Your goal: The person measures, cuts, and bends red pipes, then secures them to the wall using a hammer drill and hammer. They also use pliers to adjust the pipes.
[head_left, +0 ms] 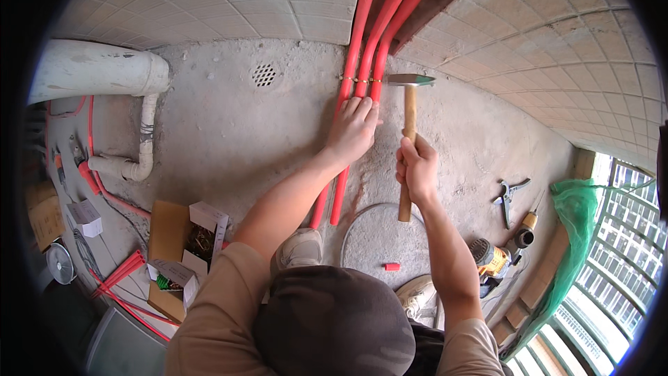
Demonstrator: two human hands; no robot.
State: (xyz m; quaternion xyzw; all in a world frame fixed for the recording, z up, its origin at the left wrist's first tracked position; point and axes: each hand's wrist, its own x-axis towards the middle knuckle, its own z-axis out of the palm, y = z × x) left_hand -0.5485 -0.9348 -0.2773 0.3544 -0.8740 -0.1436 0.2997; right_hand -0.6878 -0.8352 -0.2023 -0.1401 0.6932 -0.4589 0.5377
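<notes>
Three red conduit pipes (363,63) come down from the wall channel and bend onto the rough concrete floor. Small metal clips (361,81) cross them near the wall. Just below the clips, my left hand (353,131) is closed over the pipes, fingers bent and pressed on them. Whether a small part is pinched under those fingers is hidden. My right hand (418,169) grips the wooden handle of a hammer (410,108). The hammer's metal head is up beside the rightmost pipe, level with the clips. Below my left hand, pipe ends stop near my left shoe (302,247).
A floor drain grate (264,75) lies left of the pipes. At left are a thick white drainpipe (97,73), an open cardboard box (167,237) of small hardware and loose red pipes (122,275). Cutting pliers (511,198) and a yellow power tool (492,259) lie right, near green netting (576,216).
</notes>
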